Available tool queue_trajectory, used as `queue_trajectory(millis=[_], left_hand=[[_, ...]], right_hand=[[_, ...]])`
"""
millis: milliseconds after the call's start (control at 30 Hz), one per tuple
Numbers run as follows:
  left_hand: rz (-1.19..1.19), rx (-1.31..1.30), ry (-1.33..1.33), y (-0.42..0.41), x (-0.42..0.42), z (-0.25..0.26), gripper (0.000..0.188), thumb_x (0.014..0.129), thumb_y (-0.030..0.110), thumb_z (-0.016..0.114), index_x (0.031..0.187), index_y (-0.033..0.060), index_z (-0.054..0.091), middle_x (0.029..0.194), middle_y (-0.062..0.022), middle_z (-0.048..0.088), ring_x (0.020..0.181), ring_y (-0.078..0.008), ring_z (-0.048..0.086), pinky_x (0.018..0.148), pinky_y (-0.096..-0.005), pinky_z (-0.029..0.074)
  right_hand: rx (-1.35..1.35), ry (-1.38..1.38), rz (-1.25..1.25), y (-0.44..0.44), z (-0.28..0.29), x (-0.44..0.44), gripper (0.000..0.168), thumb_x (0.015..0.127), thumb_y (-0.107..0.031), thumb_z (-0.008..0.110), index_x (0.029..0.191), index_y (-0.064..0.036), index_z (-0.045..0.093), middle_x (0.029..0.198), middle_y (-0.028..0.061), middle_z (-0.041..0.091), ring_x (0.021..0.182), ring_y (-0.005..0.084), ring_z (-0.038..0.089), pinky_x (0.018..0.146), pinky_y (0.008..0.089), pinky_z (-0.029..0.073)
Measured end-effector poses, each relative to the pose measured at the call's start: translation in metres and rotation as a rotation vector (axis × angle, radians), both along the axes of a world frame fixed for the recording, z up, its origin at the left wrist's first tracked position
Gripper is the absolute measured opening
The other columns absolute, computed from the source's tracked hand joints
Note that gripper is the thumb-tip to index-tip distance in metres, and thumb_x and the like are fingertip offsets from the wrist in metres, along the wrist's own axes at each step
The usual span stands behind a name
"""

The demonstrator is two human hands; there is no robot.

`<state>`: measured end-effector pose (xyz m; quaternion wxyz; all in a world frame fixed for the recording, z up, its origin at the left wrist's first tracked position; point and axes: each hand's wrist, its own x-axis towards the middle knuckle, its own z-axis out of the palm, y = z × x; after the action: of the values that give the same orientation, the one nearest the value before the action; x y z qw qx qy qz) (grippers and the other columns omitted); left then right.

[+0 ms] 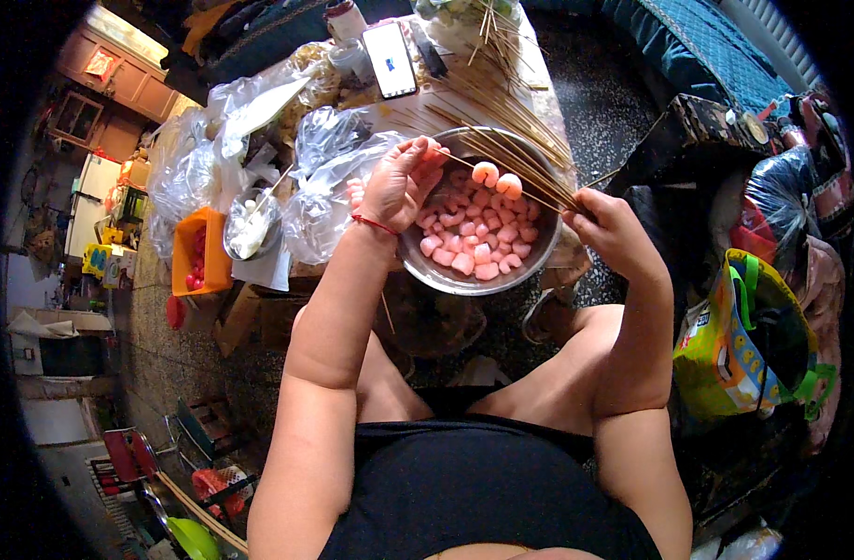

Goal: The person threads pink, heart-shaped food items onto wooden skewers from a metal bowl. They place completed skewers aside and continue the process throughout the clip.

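Note:
My left hand (407, 175), with a red cord at the wrist, is raised over the left rim of a steel bowl (442, 283). Its fingers pinch one end of a thin bamboo skewer (458, 160). Two round, curled pink shrimp-like pieces (486, 173) appear threaded on that skewer, above the bowl. Many more pink pieces (479, 231), some curled and some chunky, lie inside. At the bowl's right side my right hand (605, 227) grips a bundle of bamboo skewers (528, 171), which slants up and left across the bowl. Where the pinched skewer's far end lies is unclear.
Loose skewers (500, 105) spread over the table behind the bowl, near a lit phone (389, 61). Clear plastic bags (322, 203), a small bowl of white pieces (248, 234) and an orange bin (182, 262) stand left. A colourful bag (714, 336) sits right.

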<state>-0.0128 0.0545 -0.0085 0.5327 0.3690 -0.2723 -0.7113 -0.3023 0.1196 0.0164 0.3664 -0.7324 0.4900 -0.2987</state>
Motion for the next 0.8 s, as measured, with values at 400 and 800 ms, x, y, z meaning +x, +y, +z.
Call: queue_trajectory(millis=[400,800], left_hand=[[-0.101,0.103,-0.027,0.012,-0.026,-0.001,0.027,0.088,0.030,0.053,0.100,0.0062,0.053,0.091,-0.0084,0.061,0.085,-0.0198,0.060,0.078,-0.0339,0.050],[-0.668,-0.578,-1.882,-0.002,-0.021,-0.028,0.030,0.077,0.018,0.058,0.105,0.0116,0.054,0.101,-0.0194,0.053,0.095,-0.0354,0.055,0.081,-0.0398,0.046]], right_hand=[[-0.001,-0.109,-0.067,-0.001,-0.011,0.019,0.015,0.081,-0.010,0.055,0.088,0.003,0.055,0.074,0.0202,0.058,0.066,0.0277,0.059,0.062,0.0351,0.045],[-0.006,-0.035,-0.118,-0.002,-0.007,0.013,0.015,0.081,-0.011,0.056,0.085,0.003,0.054,0.074,0.0217,0.057,0.067,0.0321,0.059,0.061,0.0376,0.044]])
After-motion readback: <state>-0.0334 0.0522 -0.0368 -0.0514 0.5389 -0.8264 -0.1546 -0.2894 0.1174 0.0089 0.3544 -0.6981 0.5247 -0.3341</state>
